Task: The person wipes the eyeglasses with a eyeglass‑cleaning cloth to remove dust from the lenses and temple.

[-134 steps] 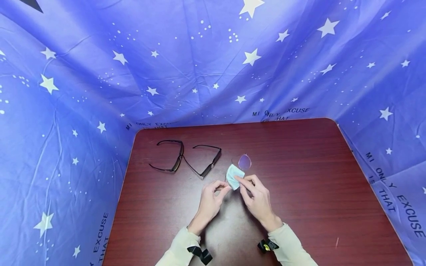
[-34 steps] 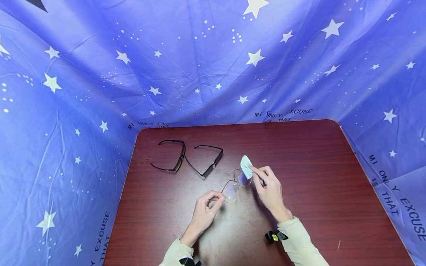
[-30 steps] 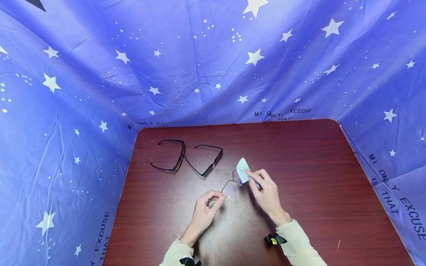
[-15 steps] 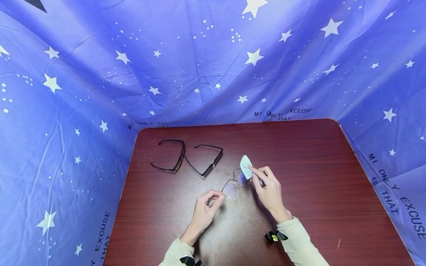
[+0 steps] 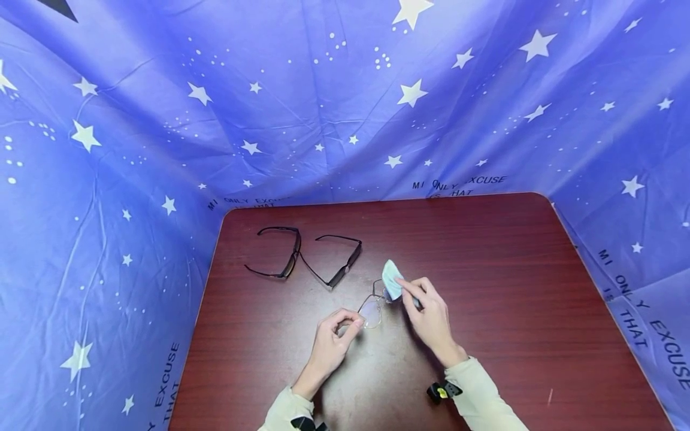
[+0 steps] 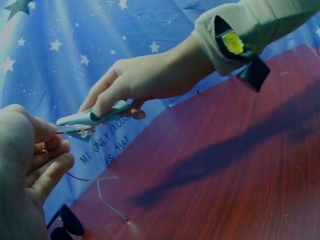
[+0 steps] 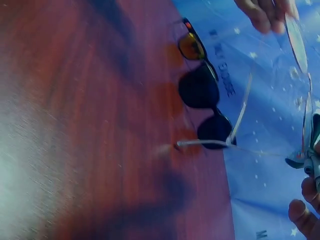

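Note:
My left hand (image 5: 335, 341) pinches the near rim of a pair of thin wire-framed eyeglasses (image 5: 370, 313), held above the table with the temples unfolded. A pale mint-green cloth (image 5: 392, 280) is folded over the far lens, mostly hiding it. My right hand (image 5: 431, 318) pinches that lens through the cloth, index finger stretched along the top. In the left wrist view, the cloth (image 6: 87, 118) wraps both faces of the lens, between right-hand thumb and fingers. The near lens (image 7: 296, 44) shows bare in the right wrist view, beside the left fingertips.
Two pairs of black-framed glasses lie unfolded at the table's back left: one with yellowish lenses (image 5: 289, 266), beside it dark sunglasses (image 5: 338, 276). The dark red wooden table (image 5: 512, 287) is bordered by a blue star-printed curtain (image 5: 334, 108).
Several seconds ago the cloth covered the near lens; now it is on the far one. My left hand has drawn back toward me. Lately my right hand slides the cloth to and fro.

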Motion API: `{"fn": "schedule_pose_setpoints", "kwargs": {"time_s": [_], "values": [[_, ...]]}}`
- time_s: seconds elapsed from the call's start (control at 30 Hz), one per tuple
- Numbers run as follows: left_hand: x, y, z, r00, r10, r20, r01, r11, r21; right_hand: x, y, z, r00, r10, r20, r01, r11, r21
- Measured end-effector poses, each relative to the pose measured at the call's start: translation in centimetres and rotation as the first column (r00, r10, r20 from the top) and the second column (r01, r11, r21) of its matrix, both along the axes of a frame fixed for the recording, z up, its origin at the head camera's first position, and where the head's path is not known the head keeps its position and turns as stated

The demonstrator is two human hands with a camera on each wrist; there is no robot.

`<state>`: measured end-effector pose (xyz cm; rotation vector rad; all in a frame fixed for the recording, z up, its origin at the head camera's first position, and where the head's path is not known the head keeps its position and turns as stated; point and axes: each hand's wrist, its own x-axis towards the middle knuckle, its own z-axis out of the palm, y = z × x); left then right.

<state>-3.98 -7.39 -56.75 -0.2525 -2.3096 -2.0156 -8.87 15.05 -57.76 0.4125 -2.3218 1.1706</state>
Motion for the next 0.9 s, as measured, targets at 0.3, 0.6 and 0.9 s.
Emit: {"fn": "schedule_pose_setpoints", "kwargs": {"time_s": [0.3,0.6,0.9], "values": [[0.0,0.1,0.2,1.000,0.000,-0.029,0.000,1.000,0.007,0.3,-0.4,-0.2,0.998,0.068,0.019,-0.067,0.996,-0.055],[0.0,0.0,-0.1,0.999,-0.012,-0.047,0.012,1.000,0.000,0.6,-0.6,0.1,0.998,0.059,0.031,-0.057,0.996,-0.066],[0.1,0.0,0.1,1.000,-0.023,-0.008,0.024,0.999,0.027,0.0,-0.1,0.0,1.000,0.009,0.021,-0.007,0.995,-0.098]]}}
